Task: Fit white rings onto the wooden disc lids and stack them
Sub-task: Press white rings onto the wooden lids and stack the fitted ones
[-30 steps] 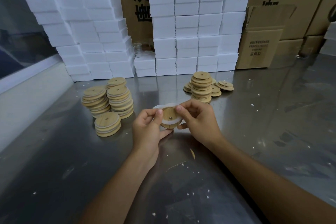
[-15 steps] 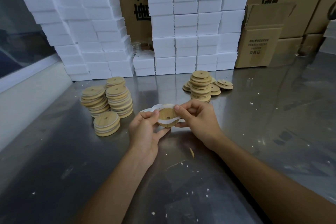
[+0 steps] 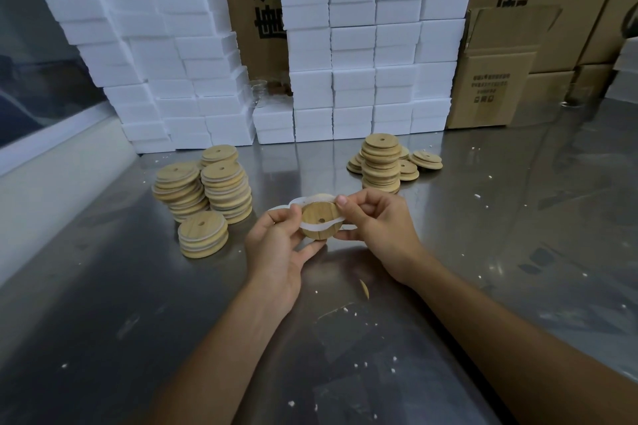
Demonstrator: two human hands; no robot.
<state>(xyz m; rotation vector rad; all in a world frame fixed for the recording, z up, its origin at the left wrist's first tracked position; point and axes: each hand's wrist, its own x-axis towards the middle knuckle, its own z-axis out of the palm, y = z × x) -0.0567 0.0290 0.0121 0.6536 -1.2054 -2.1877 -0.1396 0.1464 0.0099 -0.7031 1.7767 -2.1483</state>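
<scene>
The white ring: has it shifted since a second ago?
Yes. The white ring has been stretched out leftward by the left hand, toward the short lid stack; earlier it sat close around the wooden disc lid.

We see a scuffed steel table [image 3: 500, 252] with white crumbs, white foam blocks [image 3: 373, 45] stacked at its back, printed cardboard boxes [image 3: 490, 86] behind, and a dark window [image 3: 31, 79] at left.
</scene>
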